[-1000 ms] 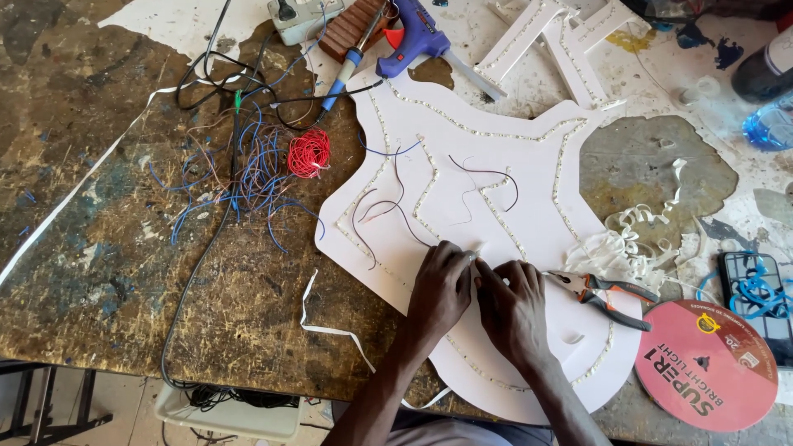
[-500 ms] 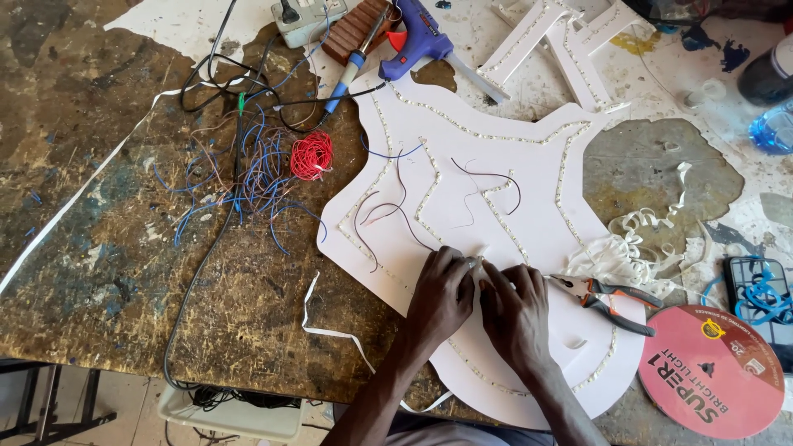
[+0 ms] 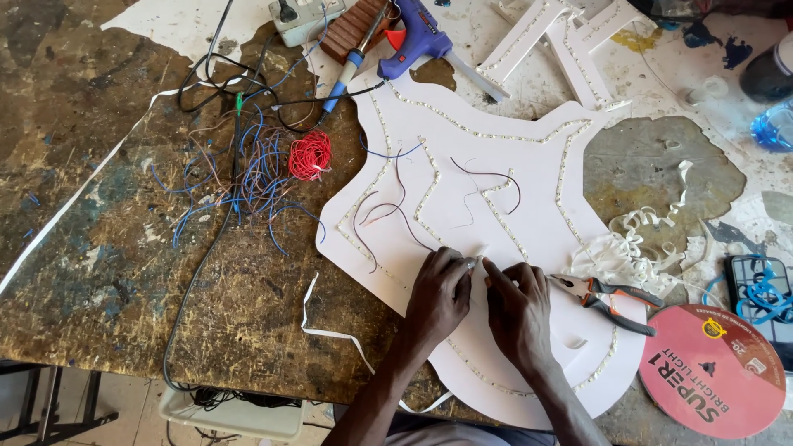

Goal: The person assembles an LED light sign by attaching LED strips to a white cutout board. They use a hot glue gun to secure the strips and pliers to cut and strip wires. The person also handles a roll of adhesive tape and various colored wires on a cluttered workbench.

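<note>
A large white cut-out board (image 3: pixel 496 140) with curved edges lies on the worn workbench, lined with strips of small lights (image 3: pixel 483 132). Thin dark wires (image 3: pixel 396 211) trail across it. My left hand (image 3: pixel 438 297) and my right hand (image 3: pixel 516 310) rest side by side on the board's lower part. Their fingertips pinch together on a short piece of light strip (image 3: pixel 476 264) between them. Just right of my right hand lie pliers with orange and grey handles (image 3: pixel 607 299).
A red wire coil (image 3: pixel 311 155) and a tangle of blue wires (image 3: pixel 239 177) sit left of the board. A blue glue gun (image 3: pixel 421 33), soldering iron (image 3: pixel 353 58) and power strip (image 3: pixel 301 18) lie at the back. A pink round reel (image 3: pixel 710 372) and curled white strip backing (image 3: pixel 636 248) sit right.
Both hands stay pinched at the same spot on the board. The view has shifted slightly; nothing else moved.
</note>
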